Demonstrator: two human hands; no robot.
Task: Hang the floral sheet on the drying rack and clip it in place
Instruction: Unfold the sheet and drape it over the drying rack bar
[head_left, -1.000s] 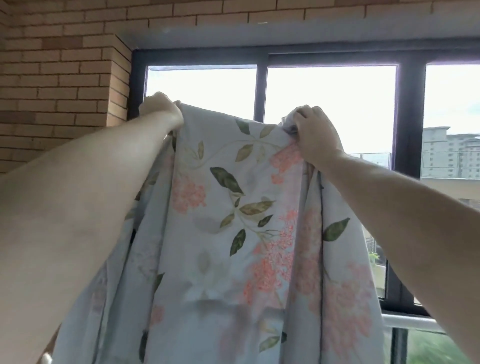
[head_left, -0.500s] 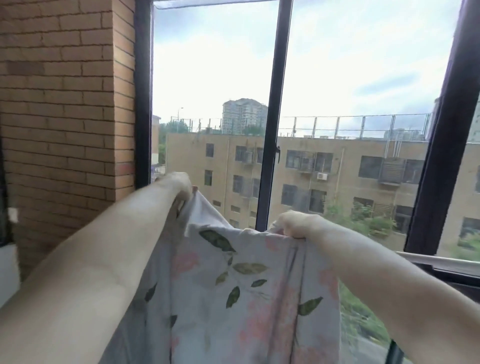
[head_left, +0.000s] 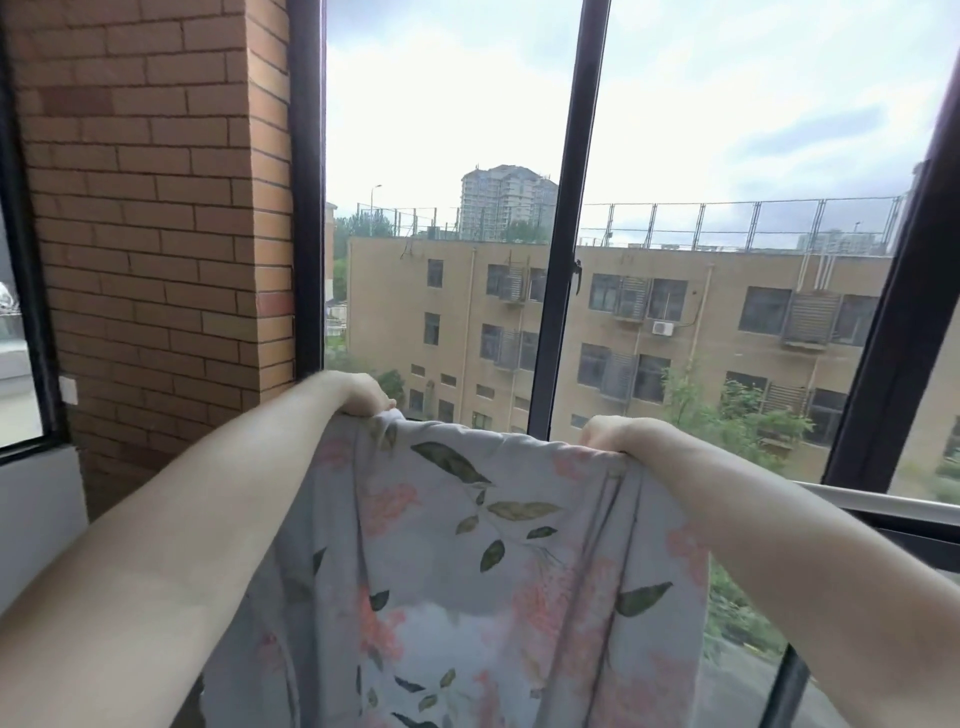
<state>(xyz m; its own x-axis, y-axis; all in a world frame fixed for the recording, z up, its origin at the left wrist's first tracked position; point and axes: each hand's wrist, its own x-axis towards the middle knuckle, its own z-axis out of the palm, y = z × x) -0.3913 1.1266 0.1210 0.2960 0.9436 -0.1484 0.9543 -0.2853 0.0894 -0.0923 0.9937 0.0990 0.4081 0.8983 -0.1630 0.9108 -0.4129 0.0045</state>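
Note:
The floral sheet (head_left: 467, 561), pale grey-blue with pink blossoms and green leaves, hangs down in front of me from its top edge. My left hand (head_left: 358, 392) grips the top edge at the left, fingers curled over the cloth. My right hand (head_left: 610, 434) grips the same edge further right. Both arms reach forward at about chest height. The stretch of edge between the hands sags slightly. A white horizontal bar (head_left: 878, 501) runs behind my right forearm by the window; I cannot tell whether it belongs to the drying rack. No clips are in view.
A large window with dark frames (head_left: 566, 260) fills the view ahead, with buildings and trees beyond. A brick pillar (head_left: 156, 234) stands at the left, next to another window (head_left: 21, 338). The lower part of the sheet runs out of the frame.
Over the last second the view swung so that the hands and sheet sit much lower in frame. Both hands kept their grip on the top edge; the right hand spread slightly further right.

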